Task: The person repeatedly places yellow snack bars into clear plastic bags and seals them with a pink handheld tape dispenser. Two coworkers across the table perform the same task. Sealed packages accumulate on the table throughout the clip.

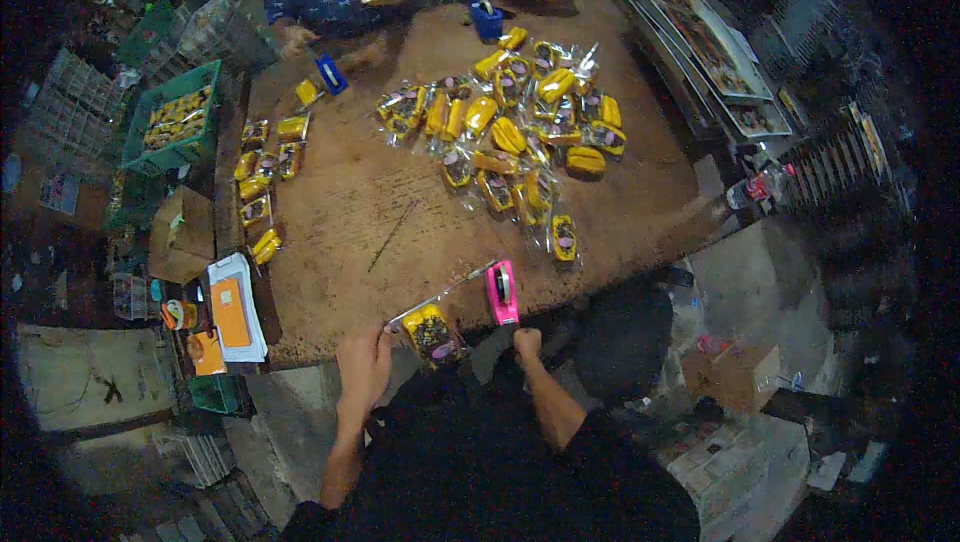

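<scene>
At the table's near edge, my left hand [365, 363] holds the upper left corner of a clear plastic bag with a yellow bread roll [429, 333] in it. The roll bears dark flecks and a pinkish label. The bag's long flat end reaches up and right towards a pink tape dispenser [502, 293] with a roll of tape. Just below the dispenser is my right hand [528, 344], its fingers curled; whether it grips anything is unclear. Many bagged yellow rolls [510, 135] lie in a heap on the wooden table [337, 189], and one bagged roll [564, 237] lies nearest the dispenser.
Several bagged rolls [256, 210] line the table's left side. Beyond stand two people, with blue tape dispensers [331, 74] near them. A green crate [171, 120], a cardboard box [182, 233] and papers [237, 307] are at left; metal trays [697, 31] and a bottle [750, 188] at right.
</scene>
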The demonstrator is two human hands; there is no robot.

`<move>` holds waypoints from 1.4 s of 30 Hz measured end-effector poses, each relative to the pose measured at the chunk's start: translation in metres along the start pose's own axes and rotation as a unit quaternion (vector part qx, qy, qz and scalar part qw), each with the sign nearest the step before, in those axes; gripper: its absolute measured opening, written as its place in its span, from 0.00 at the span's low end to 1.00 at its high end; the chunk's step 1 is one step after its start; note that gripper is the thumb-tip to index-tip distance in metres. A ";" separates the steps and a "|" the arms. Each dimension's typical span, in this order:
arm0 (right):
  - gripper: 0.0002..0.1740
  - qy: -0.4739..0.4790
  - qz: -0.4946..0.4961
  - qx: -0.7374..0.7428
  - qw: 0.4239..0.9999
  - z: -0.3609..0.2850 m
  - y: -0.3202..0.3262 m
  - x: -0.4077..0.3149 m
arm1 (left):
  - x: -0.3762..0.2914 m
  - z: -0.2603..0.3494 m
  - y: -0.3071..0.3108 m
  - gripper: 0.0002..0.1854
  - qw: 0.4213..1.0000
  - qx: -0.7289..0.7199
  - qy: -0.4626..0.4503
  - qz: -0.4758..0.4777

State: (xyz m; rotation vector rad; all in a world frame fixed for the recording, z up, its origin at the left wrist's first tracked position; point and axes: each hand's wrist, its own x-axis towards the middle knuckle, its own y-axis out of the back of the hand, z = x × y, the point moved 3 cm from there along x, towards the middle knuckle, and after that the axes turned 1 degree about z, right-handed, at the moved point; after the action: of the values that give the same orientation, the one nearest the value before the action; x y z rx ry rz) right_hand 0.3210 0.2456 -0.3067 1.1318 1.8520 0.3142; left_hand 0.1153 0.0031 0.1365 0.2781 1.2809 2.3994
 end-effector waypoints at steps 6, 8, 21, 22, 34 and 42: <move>0.09 0.015 -0.188 0.210 0.959 -0.049 0.097 -0.032 | -0.003 0.026 -0.013 0.04 0.998 -0.013 -0.045 0.032; 0.09 0.068 -0.206 0.281 0.935 -0.113 0.138 -0.059 | -0.007 0.040 -0.020 0.04 0.996 -0.024 -0.067 0.062; 0.11 0.234 -0.371 0.211 0.873 -0.313 0.284 -0.214 | -0.029 0.129 -0.043 0.05 0.988 0.020 -0.149 0.038; 0.12 0.219 -0.391 0.214 0.868 -0.306 0.285 -0.211 | -0.031 0.134 -0.043 0.06 0.985 0.011 -0.169 0.044; 0.25 0.464 -0.178 0.164 0.852 -0.264 0.296 -0.202 | -0.039 0.142 -0.038 0.07 0.980 -0.007 -0.194 0.038; 0.41 0.242 -0.499 0.448 0.701 -0.247 0.252 -0.173 | -0.037 0.128 -0.035 0.05 0.968 -0.046 -0.245 0.014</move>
State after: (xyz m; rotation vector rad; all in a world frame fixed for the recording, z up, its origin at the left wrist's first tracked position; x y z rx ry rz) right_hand 0.2948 0.3003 0.0814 0.3784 2.9091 -1.1463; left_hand 0.2037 0.1004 0.1796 0.8069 0.9388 2.2076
